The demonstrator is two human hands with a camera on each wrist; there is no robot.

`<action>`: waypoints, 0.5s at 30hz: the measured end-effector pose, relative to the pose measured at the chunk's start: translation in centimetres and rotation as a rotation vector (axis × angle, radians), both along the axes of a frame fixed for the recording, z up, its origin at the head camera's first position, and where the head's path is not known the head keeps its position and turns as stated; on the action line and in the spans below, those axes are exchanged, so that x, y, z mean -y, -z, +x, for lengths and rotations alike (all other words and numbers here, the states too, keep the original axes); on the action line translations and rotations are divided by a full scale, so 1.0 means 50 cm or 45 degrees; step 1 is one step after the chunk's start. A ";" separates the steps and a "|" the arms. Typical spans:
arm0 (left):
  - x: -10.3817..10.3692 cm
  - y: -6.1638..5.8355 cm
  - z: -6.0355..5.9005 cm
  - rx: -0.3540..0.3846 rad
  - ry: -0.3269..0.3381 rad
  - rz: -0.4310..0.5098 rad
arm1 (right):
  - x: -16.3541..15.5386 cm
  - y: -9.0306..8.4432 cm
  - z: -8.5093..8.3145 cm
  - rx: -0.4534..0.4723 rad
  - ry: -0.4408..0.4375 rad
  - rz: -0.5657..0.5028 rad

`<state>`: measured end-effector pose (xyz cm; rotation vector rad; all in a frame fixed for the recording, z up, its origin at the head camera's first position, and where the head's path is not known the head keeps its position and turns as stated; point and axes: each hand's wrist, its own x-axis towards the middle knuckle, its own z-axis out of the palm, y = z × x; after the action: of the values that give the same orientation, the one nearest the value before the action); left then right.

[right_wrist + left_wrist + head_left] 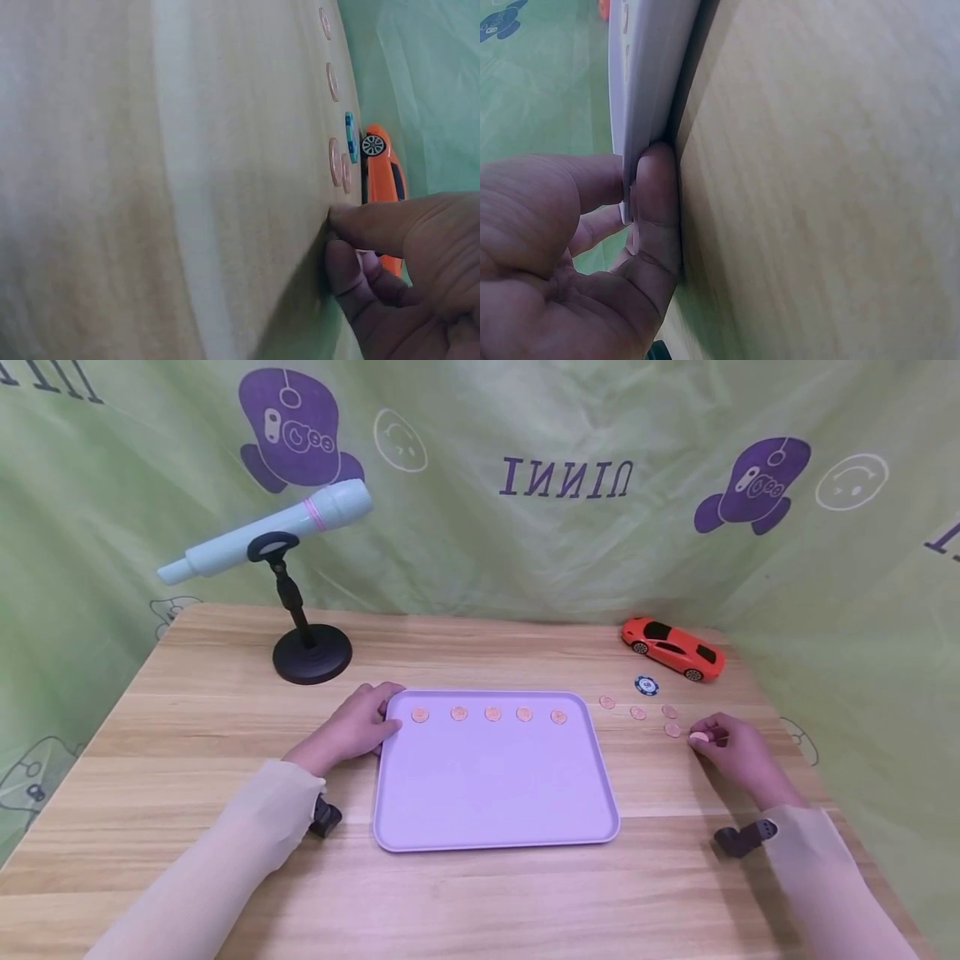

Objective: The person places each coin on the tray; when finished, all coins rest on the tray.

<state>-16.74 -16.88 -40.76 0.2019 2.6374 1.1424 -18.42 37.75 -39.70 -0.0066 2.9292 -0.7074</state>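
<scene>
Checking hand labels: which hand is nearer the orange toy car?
Right. The right hand pinches a coin on the table just in front of the orange toy car. The left hand holds the far-left corner of the purple tray, well across the table.

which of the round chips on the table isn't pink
The blue and white chip, lying just in front of the orange toy car. The loose chips near the right hand are all pink.

A smooth matt plastic tray (495,793) lies on a wood-grain table (187,710), before creased cloth (525,552).
</scene>
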 end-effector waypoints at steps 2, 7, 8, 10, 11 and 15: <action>0.000 -0.001 0.000 -0.001 0.002 -0.004 | -0.001 0.002 0.002 -0.013 0.007 -0.007; 0.001 -0.001 -0.001 -0.005 0.005 -0.005 | -0.004 0.006 0.006 -0.073 -0.004 -0.023; 0.001 -0.001 -0.001 -0.006 0.006 -0.005 | -0.004 0.006 0.006 -0.082 -0.006 -0.026; 0.001 -0.001 -0.001 -0.006 0.006 -0.003 | -0.003 0.006 0.006 -0.093 -0.005 -0.029; 0.001 0.000 0.000 -0.006 0.006 -0.004 | -0.002 0.005 0.006 -0.095 -0.003 -0.032; 0.001 0.000 0.000 -0.003 0.005 0.001 | 0.011 -0.004 0.007 -0.089 -0.002 -0.060</action>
<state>-16.76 -16.95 -40.77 0.2084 2.6376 1.1422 -18.06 37.18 -39.48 -0.0388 2.9779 -0.7915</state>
